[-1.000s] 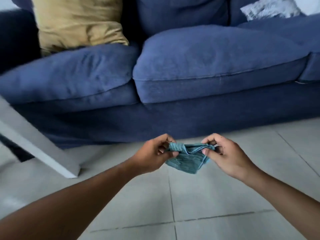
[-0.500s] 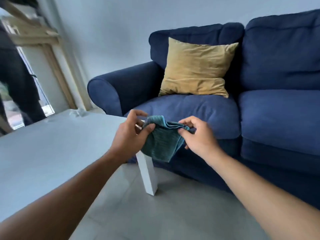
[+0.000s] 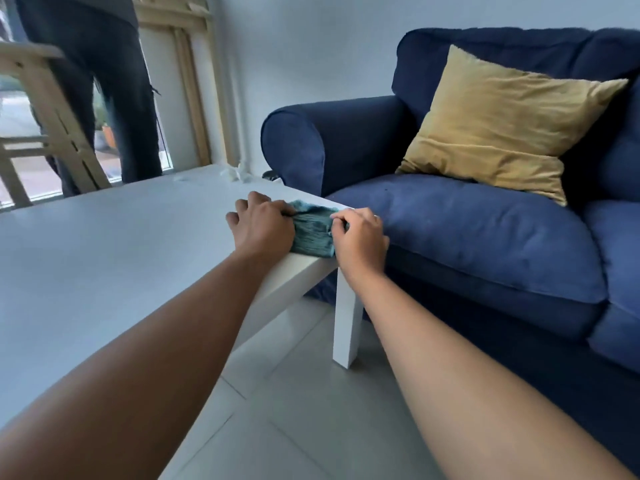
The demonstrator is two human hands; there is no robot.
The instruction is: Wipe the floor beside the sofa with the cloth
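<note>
White table (image 3: 104, 237) corner under both hands, teal cloth (image 3: 311, 233) lying between them; left hand (image 3: 263, 226) and right hand (image 3: 360, 237) each pinch an edge. Advice: fold flat first, then take it down to tiled floor (image 3: 311, 410) by sofa (image 3: 467, 237) right of hands

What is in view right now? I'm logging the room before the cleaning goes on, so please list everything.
cloth: 1, teal, on the near right corner of the table, between the two hands
table: 1, white, left half of view, one leg showing
sofa: 1, dark blue, right of the table
cushion: 1, mustard yellow, leaning on the sofa back
white scraps: a few, on the far table edge
floor: grey tiles, below the table and sofa
window frame: pale wood, far left
second person: 1, dark trousers, standing by the window
left hand: 1, on the cloth's left edge
right hand: 1, pinching the cloth's right edge
</note>
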